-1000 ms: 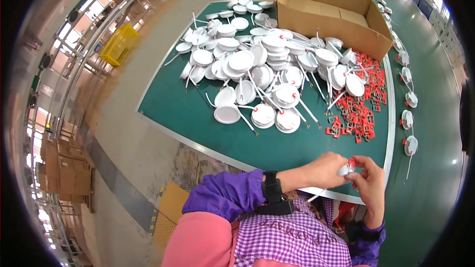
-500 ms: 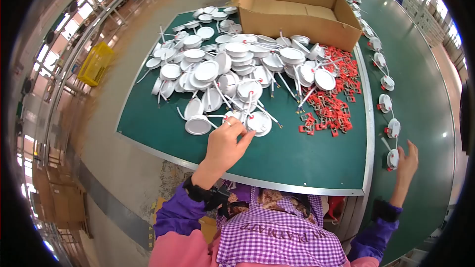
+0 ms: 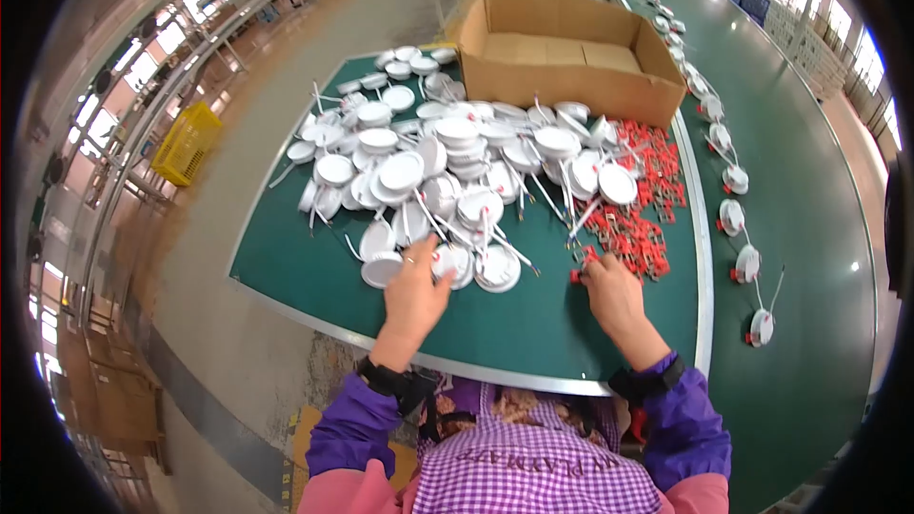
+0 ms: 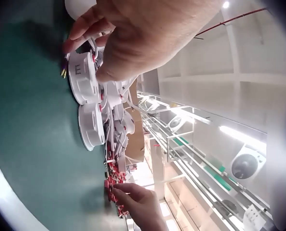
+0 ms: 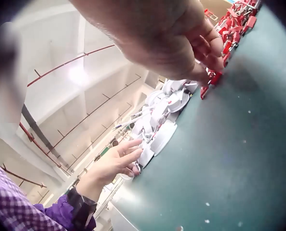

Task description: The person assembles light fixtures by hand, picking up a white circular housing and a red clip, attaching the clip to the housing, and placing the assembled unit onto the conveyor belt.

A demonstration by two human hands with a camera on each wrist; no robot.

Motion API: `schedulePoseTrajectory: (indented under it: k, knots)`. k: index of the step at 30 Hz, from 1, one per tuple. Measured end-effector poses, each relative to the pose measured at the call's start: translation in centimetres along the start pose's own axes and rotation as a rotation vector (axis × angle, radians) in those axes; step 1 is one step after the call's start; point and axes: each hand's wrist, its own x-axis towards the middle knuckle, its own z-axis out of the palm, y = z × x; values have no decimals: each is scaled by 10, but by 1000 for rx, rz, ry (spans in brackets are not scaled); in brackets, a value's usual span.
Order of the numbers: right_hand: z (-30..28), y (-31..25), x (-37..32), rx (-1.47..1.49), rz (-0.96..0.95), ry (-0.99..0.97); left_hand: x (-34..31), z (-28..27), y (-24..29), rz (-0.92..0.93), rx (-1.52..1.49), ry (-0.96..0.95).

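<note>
Just right of centre in the head view, the right hand (image 3: 617, 297) pinched a small red plastic spring clip (image 3: 577, 275) between curled fingertips. It was held low over the green table mat (image 3: 543, 319), at the near tip of a heap of red clips (image 3: 647, 200).

Left of centre, the left hand (image 3: 416, 291) lay with its fingers nearly straight. Their tips touched a round white plastic downlight (image 3: 447, 263) at the near rim of a sprawling pile of white downlights with trailing wires (image 3: 447, 148).

Bare mat showed between the two hands, and a bare strip ran from them down to the table's near metal edge (image 3: 495, 373). More free mat lay at the left, between the pile and the table's left edge.

The heap of red clips filled the ground from the right hand up to the open brown cardboard box (image 3: 571, 86) at top centre, and it reached close to the right metal rail (image 3: 706, 257).

Beyond that rail, at the right of the frame, a green belt (image 3: 819, 228) carried a row of single downlights fitted with red clips (image 3: 748, 264), each well apart from the next. A yellow plastic crate (image 3: 188, 141) stood on the floor at the upper left.
</note>
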Motion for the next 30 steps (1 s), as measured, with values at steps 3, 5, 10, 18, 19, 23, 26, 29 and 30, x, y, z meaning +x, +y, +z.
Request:
schedulePoseTrajectory:
  k: [3,5,10,18,19,23,26,29,30]
  knots:
    - [4,0,-4,-6,-45,11,3,13,-2,-26,-31,-122]
    - [2,1,-7,-23,-57,3,4,21,2,61,-113,-139]
    - [-3,8,-19,-96,-91,9,-12,26,45,232,-138,-172]
    - [-23,13,-35,126,100,181,-28,27,86,337,-156,-336]
    - [-28,12,-37,293,166,228,-31,26,89,361,-323,-319]
    - [-44,-12,-43,1104,509,49,-32,14,111,361,-673,-446]
    - [-32,-22,-49,1203,465,143,-31,17,121,438,-651,-465]
    - [-39,-37,-51,1056,418,197,-33,23,124,491,-520,-428]
    - [-45,-43,-53,991,413,214,-35,26,126,509,-496,-408]
